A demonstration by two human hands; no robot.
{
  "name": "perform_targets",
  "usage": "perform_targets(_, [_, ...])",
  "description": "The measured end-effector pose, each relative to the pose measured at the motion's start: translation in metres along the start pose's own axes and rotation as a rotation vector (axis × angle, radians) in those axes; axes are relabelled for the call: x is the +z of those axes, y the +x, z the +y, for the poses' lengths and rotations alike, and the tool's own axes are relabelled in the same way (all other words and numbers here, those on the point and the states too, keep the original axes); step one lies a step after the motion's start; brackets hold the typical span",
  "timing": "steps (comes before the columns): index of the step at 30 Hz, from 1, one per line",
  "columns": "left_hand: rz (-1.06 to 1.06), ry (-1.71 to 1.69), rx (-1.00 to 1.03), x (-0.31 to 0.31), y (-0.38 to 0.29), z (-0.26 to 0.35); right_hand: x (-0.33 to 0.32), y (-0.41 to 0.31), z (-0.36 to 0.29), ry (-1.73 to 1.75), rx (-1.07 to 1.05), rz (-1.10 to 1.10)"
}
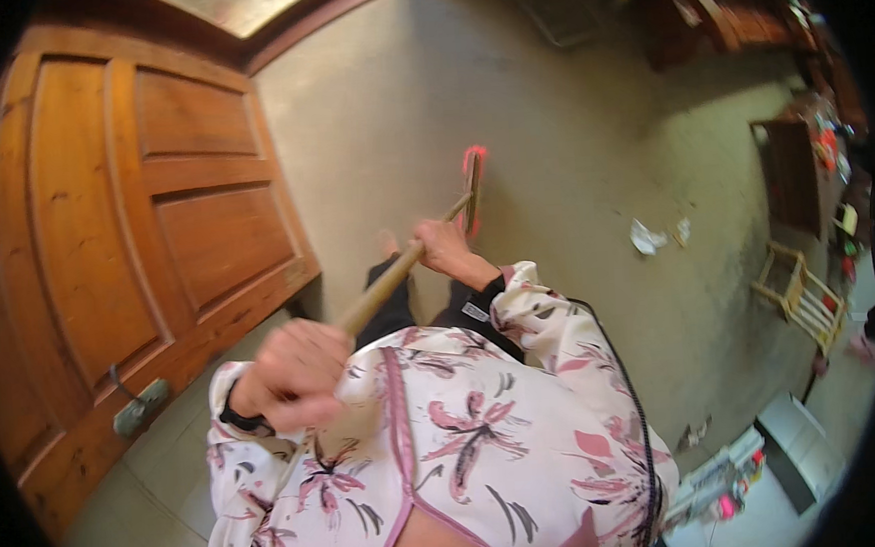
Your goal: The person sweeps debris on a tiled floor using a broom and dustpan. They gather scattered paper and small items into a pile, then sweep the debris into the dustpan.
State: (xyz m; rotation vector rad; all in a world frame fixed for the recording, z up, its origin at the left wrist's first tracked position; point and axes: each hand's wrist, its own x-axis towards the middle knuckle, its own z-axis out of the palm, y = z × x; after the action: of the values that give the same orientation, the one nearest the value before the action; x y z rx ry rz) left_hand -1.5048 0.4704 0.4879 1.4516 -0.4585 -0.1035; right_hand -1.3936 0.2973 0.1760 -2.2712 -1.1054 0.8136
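A broom or floor brush with a wooden pole (382, 288) slants from the lower left up to a narrow head with reddish edging (475, 185), which is down at the floor. My left hand (293, 372), blurred, closes around the pole's upper end, close to my chest. Farther down the pole, my right hand (447, 250) grips it, a short way above the head. Each wrist has a black band or cuff. Beyond the pole, white scraps (646, 238) lie on the concrete-like floor (553, 191).
A panelled wooden door (210, 235) with a metal handle (141, 404) stands at the left. To the right are a dark cabinet (788, 177), a small wooden rack or stool (803, 292) and a cluttered white surface (774, 501). A bare foot (388, 243) shows beside the pole.
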Motion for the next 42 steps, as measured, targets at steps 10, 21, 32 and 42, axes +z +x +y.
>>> perform_targets(10, [0.010, 0.451, 0.014, -0.115, -0.046, 0.043, 0.093, 0.221, -0.197, 0.482, -0.337, 0.174])
perform_targets(21, [0.026, -0.004, 0.153, -0.150, -0.025, -0.009, 0.036, 0.145, -0.075, 0.278, 0.130, 0.198])
perform_targets(32, [-0.150, 0.087, 0.256, -0.178, -0.014, 0.055, -0.011, 0.164, -0.125, 0.221, 0.052, 0.337])
perform_targets(42, [-0.336, -0.138, 0.102, -0.104, 0.051, -0.041, 0.030, 0.060, 0.005, 0.222, 0.137, 0.372])
